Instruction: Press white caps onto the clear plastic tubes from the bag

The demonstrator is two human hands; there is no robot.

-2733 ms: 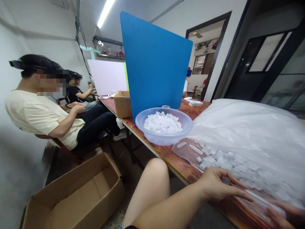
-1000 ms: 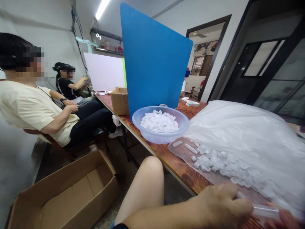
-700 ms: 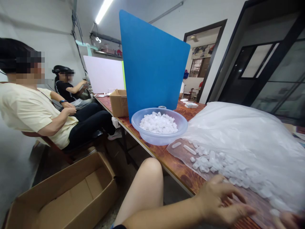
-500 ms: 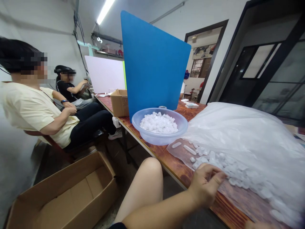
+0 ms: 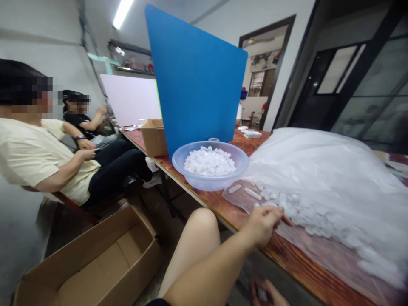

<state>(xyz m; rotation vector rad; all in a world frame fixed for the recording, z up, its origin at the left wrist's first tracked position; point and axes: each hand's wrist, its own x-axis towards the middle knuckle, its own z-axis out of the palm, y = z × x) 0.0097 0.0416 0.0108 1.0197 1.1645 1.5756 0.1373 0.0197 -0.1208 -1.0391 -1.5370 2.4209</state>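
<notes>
My left hand reaches over the table edge to a pile of small translucent plastic pieces. Its thumb and fingers are pinched together at the pile's near side; what lies between them, if anything, is too small to make out. Low at the bottom edge, below the tabletop, my right hand is partly in view, dim and blurred, so its grip is unclear. The pieces spill from a large clear plastic bag. A bluish plastic basin beside it holds a heap of similar pieces.
A blue divider panel stands behind the basin, next to a small cardboard box. On the floor at left is a large cardboard box. Two people sit along the left, one in a pale yellow shirt. The wooden table runs diagonally.
My left hand has shifted slightly left and up along the pile. My right hand has moved left from the bottom right corner to below the table edge. The view has turned slightly.
</notes>
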